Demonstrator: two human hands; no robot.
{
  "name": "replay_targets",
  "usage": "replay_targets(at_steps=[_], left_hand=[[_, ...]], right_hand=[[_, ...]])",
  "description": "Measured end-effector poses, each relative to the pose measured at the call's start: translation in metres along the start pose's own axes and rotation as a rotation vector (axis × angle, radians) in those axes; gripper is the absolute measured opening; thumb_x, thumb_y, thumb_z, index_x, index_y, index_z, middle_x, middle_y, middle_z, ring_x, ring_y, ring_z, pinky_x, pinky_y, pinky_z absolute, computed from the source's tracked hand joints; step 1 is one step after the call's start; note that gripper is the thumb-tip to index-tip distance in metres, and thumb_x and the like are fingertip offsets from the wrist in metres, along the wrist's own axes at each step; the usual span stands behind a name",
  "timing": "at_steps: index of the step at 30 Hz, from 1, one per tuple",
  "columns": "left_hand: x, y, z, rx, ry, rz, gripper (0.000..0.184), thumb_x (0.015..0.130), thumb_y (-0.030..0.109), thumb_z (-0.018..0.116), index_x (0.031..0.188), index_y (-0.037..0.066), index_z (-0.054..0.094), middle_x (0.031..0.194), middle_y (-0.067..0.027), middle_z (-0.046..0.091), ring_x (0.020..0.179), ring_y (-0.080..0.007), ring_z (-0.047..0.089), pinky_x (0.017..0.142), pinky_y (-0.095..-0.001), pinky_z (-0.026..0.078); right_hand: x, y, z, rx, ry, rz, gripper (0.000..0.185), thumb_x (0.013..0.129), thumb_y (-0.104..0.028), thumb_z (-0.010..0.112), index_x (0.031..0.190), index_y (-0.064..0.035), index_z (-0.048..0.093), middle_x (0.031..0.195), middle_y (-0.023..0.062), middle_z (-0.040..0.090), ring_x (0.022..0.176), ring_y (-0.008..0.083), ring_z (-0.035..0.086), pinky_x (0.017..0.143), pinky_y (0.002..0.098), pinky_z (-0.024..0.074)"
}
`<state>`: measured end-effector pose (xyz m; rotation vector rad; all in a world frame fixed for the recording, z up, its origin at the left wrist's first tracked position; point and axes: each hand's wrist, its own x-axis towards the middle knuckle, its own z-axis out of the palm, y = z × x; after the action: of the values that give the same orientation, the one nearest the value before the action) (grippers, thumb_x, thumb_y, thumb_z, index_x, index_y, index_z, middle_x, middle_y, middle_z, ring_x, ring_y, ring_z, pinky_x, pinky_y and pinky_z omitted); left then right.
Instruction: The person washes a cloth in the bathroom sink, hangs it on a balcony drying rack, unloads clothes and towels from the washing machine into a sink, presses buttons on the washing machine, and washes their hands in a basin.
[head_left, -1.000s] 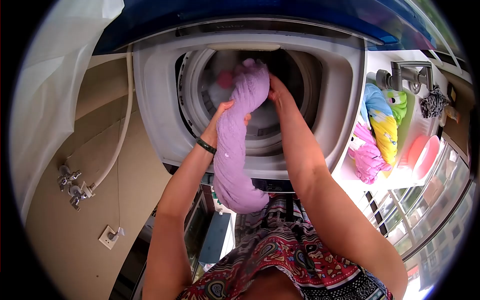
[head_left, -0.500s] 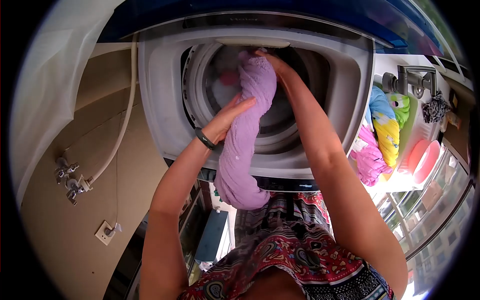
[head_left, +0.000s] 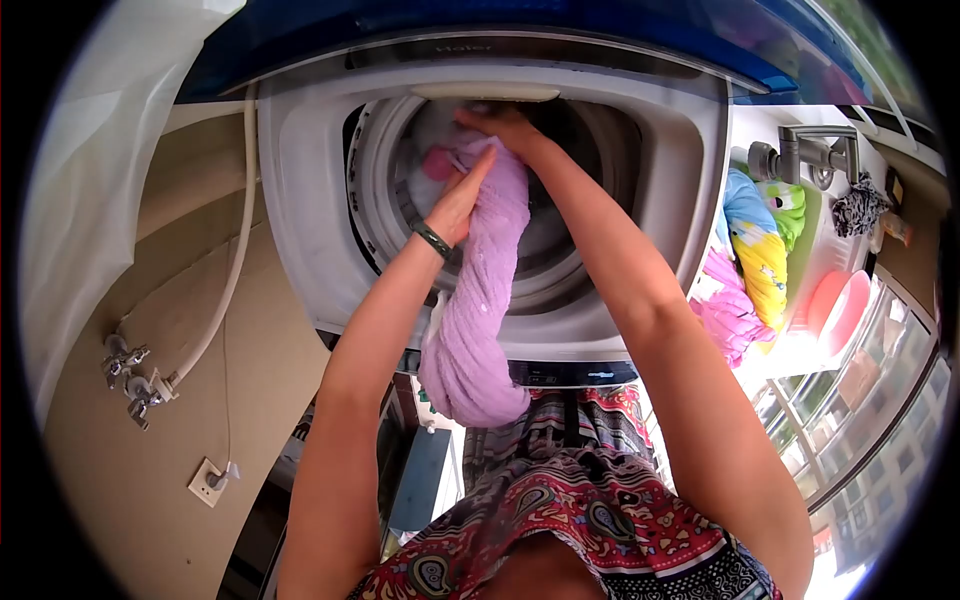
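A twisted purple cloth (head_left: 485,270) hangs from the drum of the open washing machine (head_left: 680,220) over its front edge. My left hand (head_left: 462,200) lies along the cloth's left side near its upper end, fingers extended together and the palm against it. My right hand (head_left: 500,128) is over the cloth's top end inside the drum; its fingertips are blurred and what they grip is not clear. A pink item (head_left: 437,163) and whitish laundry (head_left: 425,130) lie in the drum left of my hands.
To the right, a sink (head_left: 815,230) holds twisted blue-yellow (head_left: 755,245), pink (head_left: 735,310) and green (head_left: 787,210) cloths beneath a faucet (head_left: 820,155). A pink basin (head_left: 843,305) stands there. On the left wall are a hose (head_left: 235,260), taps (head_left: 137,380) and a socket (head_left: 208,483).
My left hand has slid up the cloth toward its top end. My right hand has moved left across the top of the cloth. The cloth still hangs over the front edge.
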<state>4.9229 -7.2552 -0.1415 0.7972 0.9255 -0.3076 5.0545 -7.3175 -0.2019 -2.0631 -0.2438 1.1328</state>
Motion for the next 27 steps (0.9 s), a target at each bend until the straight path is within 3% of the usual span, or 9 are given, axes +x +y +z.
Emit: replay_targets(at_steps=[3,7,8,11,15,18,23,26,27], left_hand=[[-0.001,0.003,-0.008,-0.212,-0.11,-0.12,0.046,0.094,0.041,0.052,0.128,0.011,0.048,0.117,-0.0056,0.059,0.106,-0.0183,0.058,0.092,-0.0362,0.048],[-0.009,0.015,-0.011,-0.369,-0.099,-0.102,0.052,0.095,0.048,0.041,0.128,0.01,0.05,0.123,-0.007,0.058,0.106,-0.0215,0.059,0.093,-0.0379,0.048],[-0.009,0.015,-0.012,-0.347,-0.084,-0.101,0.057,0.093,0.052,0.042,0.131,0.01,0.048,0.124,-0.0076,0.058,0.109,-0.023,0.058,0.094,-0.0373,0.047],[-0.006,0.006,-0.019,-0.37,-0.083,-0.078,0.062,0.091,0.055,0.044,0.134,0.011,0.046,0.125,-0.008,0.057,0.108,-0.0241,0.059,0.093,-0.0382,0.049],[-0.025,0.016,-0.012,-0.295,-0.209,-0.243,0.072,0.088,0.06,0.048,0.138,0.008,0.04,0.135,-0.0102,0.05,0.117,-0.0277,0.053,0.092,-0.0437,0.049],[-0.026,0.007,-0.019,-0.157,-0.21,-0.165,0.073,0.087,0.06,0.05,0.135,0.005,0.042,0.126,-0.0127,0.055,0.106,-0.0275,0.059,0.087,-0.0429,0.052],[-0.03,0.014,0.003,0.231,-0.053,-0.034,0.055,0.087,0.04,0.06,0.122,-0.002,0.05,0.106,-0.0129,0.063,0.087,-0.0221,0.064,0.075,-0.0354,0.054],[-0.003,-0.001,-0.006,0.815,0.028,0.117,0.054,0.077,0.025,0.065,0.119,-0.004,0.049,0.11,-0.0175,0.061,0.097,-0.0228,0.061,0.084,-0.0348,0.049],[-0.001,-0.009,-0.009,0.809,0.031,0.125,0.054,0.077,0.025,0.065,0.119,-0.004,0.049,0.11,-0.0175,0.061,0.097,-0.0228,0.061,0.084,-0.0348,0.049]], right_hand=[[-0.01,0.012,-0.021,0.956,-0.345,0.147,0.063,0.091,-0.052,0.049,0.135,-0.0067,0.044,0.129,0.0111,0.054,0.115,0.0258,0.052,0.097,0.0387,0.0399],[-0.011,0.07,0.016,1.025,-0.076,0.136,0.076,0.085,-0.065,0.049,0.138,-0.0105,0.043,0.14,0.0104,0.045,0.123,0.0251,0.047,0.102,0.0428,0.034],[0.003,0.091,0.044,1.462,-0.4,0.201,0.083,0.082,-0.07,0.048,0.139,-0.0096,0.04,0.139,0.0107,0.046,0.124,0.0282,0.047,0.105,0.0476,0.0311],[-0.03,0.048,0.039,1.802,-0.684,-0.018,0.093,0.074,-0.075,0.05,0.139,-0.0098,0.04,0.137,0.0136,0.047,0.123,0.0316,0.046,0.107,0.0522,0.0304],[-0.016,0.041,0.027,1.78,-0.559,-0.11,0.08,0.078,-0.064,0.06,0.132,-0.0069,0.047,0.125,0.0166,0.056,0.114,0.0315,0.054,0.1,0.0471,0.0402],[-0.025,0.012,-0.018,1.311,-0.491,0.135,0.039,0.082,-0.029,0.068,0.111,-0.0051,0.06,0.1,0.0112,0.066,0.09,0.023,0.063,0.085,0.0352,0.0495],[-0.003,-0.004,-0.012,0.641,-0.447,0.073,0.034,0.084,-0.033,0.063,0.101,-0.0041,0.065,0.097,0.011,0.067,0.088,0.0238,0.064,0.08,0.0354,0.0505],[-0.001,-0.009,-0.007,-0.615,-0.152,-0.508,0.046,0.079,-0.038,0.064,0.108,-0.002,0.062,0.102,0.0139,0.066,0.092,0.0275,0.063,0.083,0.0352,0.0493],[-0.006,-0.008,-0.007,-0.439,-0.132,-0.391,0.055,0.075,-0.042,0.067,0.113,-0.0026,0.06,0.109,0.0143,0.064,0.099,0.0278,0.06,0.086,0.0348,0.0475]])
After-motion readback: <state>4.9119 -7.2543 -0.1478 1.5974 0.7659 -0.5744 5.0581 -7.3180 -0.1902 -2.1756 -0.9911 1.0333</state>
